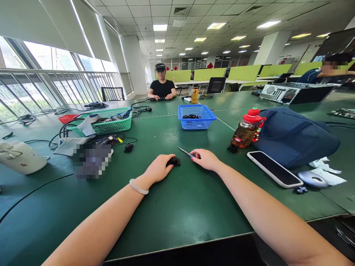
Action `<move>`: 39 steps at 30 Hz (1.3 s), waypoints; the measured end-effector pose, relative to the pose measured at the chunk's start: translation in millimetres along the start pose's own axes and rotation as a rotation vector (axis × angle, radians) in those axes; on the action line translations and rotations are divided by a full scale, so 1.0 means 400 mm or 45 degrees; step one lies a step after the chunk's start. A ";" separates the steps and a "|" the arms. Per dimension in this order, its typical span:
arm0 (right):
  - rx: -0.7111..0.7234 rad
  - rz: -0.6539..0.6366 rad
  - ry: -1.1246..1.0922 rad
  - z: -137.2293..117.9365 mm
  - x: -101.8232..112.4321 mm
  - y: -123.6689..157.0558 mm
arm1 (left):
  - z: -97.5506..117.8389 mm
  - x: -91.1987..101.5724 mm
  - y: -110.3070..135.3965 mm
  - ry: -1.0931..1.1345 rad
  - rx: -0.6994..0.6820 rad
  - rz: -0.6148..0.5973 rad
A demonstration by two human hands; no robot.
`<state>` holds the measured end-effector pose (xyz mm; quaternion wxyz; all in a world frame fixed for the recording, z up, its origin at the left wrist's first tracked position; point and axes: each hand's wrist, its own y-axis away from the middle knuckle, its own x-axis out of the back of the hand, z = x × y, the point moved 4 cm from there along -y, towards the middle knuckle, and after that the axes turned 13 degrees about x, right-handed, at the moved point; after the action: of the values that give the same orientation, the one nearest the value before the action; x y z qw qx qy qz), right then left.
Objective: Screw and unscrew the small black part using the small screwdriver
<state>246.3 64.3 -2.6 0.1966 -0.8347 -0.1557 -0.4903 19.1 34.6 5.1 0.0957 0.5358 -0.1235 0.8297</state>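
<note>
My left hand [159,168] rests on the green table, its fingers closed round a small black part [175,161] with a flat dark edge sticking out to the right. Most of that part is covered by the fingers. Just to the right, my right hand [205,159] grips a slim pointed metal tool [185,151], darker near the fingers. Its tip points away to the left, above the black part and apart from it. I cannot make out the tool's exact kind. Beyond both hands stands a blue plastic basket [196,123] holding small black pieces.
On the left are a green basket [118,123] with gloves and cables, a small black piece [128,148] and a white container [22,158]. To the right lie a red-lidded bottle [245,131], navy bag [296,136] and phone [273,168]. A person [162,87] sits opposite.
</note>
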 end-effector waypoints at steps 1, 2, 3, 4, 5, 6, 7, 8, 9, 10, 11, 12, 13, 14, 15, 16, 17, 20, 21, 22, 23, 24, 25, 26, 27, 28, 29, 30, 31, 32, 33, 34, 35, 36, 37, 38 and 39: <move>-0.002 -0.001 0.000 0.000 0.001 0.000 | 0.001 0.000 0.000 0.000 -0.002 0.003; -0.003 -0.001 0.001 -0.001 0.002 0.000 | 0.001 0.000 0.000 0.000 -0.002 0.006; -0.002 0.000 0.001 -0.001 0.003 0.001 | 0.002 0.000 0.000 0.001 -0.003 0.008; -0.002 0.001 0.003 -0.001 0.004 0.001 | 0.003 0.000 0.000 0.001 -0.005 0.010; -0.004 0.000 0.004 -0.001 0.005 0.002 | 0.004 0.000 0.000 0.000 -0.006 0.012; -0.006 -0.001 0.006 0.000 0.006 0.002 | 0.005 0.000 0.000 0.000 -0.008 0.013; -0.009 -0.003 0.008 0.000 0.006 0.003 | 0.006 0.000 0.000 -0.001 -0.010 0.014; -0.011 -0.005 0.010 0.000 0.007 0.003 | 0.007 0.000 0.000 -0.002 -0.010 0.014; -0.012 -0.008 0.011 0.000 0.007 0.003 | 0.007 0.000 0.000 -0.003 -0.010 0.014; -0.011 -0.010 0.010 -0.001 0.007 0.003 | 0.007 0.000 0.000 -0.003 -0.008 0.013; -0.009 -0.012 0.010 -0.001 0.008 0.003 | 0.007 0.000 0.001 -0.004 -0.007 0.011; -0.009 -0.014 0.009 -0.002 0.008 0.003 | 0.007 0.000 0.001 -0.004 -0.007 0.009; -0.010 -0.017 0.008 -0.002 0.008 0.003 | 0.007 0.000 0.000 -0.003 -0.009 0.007; -0.012 -0.020 0.008 -0.003 0.008 0.004 | 0.006 0.000 0.000 -0.001 -0.011 0.005; -0.013 -0.023 0.009 -0.004 0.009 0.004 | 0.005 -0.001 0.000 0.000 -0.013 0.004; -0.015 -0.025 0.009 -0.005 0.009 0.004 | 0.004 -0.001 0.000 0.000 -0.015 0.003; -0.019 -0.026 0.007 -0.005 0.010 0.005 | 0.004 -0.002 0.000 -0.001 -0.016 0.003; -0.028 -0.029 0.004 -0.007 0.011 0.006 | 0.003 -0.002 -0.001 -0.006 -0.021 0.005; -0.030 -0.030 0.004 -0.007 0.011 0.006 | 0.004 -0.002 0.000 -0.007 -0.022 0.004; -0.030 -0.030 0.004 -0.007 0.011 0.006 | 0.004 -0.002 0.000 -0.009 -0.020 0.002; -0.029 -0.029 0.005 -0.007 0.011 0.005 | 0.005 -0.002 0.000 -0.009 -0.017 -0.002; -0.028 -0.028 0.006 -0.007 0.010 0.005 | 0.006 -0.001 0.000 -0.009 -0.012 -0.006; -0.028 -0.027 0.005 -0.006 0.010 0.005 | 0.006 -0.001 0.000 -0.010 -0.008 -0.010; -0.028 -0.025 0.005 -0.005 0.010 0.005 | 0.007 0.000 0.001 -0.011 -0.006 -0.013; -0.029 -0.023 0.003 -0.004 0.009 0.005 | 0.008 0.000 0.001 -0.012 -0.007 -0.015; -0.028 -0.022 0.002 -0.003 0.009 0.005 | 0.009 0.000 0.001 -0.013 -0.008 -0.015; -0.027 -0.020 -0.001 -0.002 0.009 0.005 | 0.009 0.001 0.001 -0.013 -0.009 -0.014; -0.026 -0.018 -0.002 -0.002 0.009 0.006 | 0.010 0.001 0.001 -0.012 -0.009 -0.011; -0.024 -0.017 -0.004 -0.002 0.009 0.006 | 0.010 0.001 0.001 -0.010 -0.010 -0.008; -0.021 -0.016 -0.004 -0.002 0.009 0.006 | 0.010 0.001 0.000 -0.007 -0.010 -0.004; -0.019 -0.016 -0.004 -0.002 0.010 0.007 | 0.009 0.001 0.000 -0.005 -0.010 -0.002; -0.017 -0.016 -0.004 -0.002 0.010 0.007 | 0.009 0.000 0.000 -0.003 -0.010 -0.001; -0.015 -0.017 -0.003 -0.003 0.010 0.007 | 0.008 -0.001 0.000 0.000 -0.011 0.000; -0.014 -0.017 -0.003 -0.003 0.010 0.007 | 0.008 -0.001 0.000 0.002 -0.013 0.002; -0.013 -0.016 -0.002 -0.004 0.011 0.007 | 0.007 -0.002 0.000 0.004 -0.016 0.005; -0.011 -0.015 0.000 -0.004 0.011 0.006 | 0.007 -0.002 0.000 0.007 -0.020 0.008; -0.008 -0.015 0.002 -0.004 0.011 0.006 | 0.007 -0.002 0.000 0.009 -0.024 0.010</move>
<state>248.2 61.7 1.5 0.1912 -0.8340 -0.1587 -0.4927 21.6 33.9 5.6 0.0981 0.5316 -0.1331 0.8307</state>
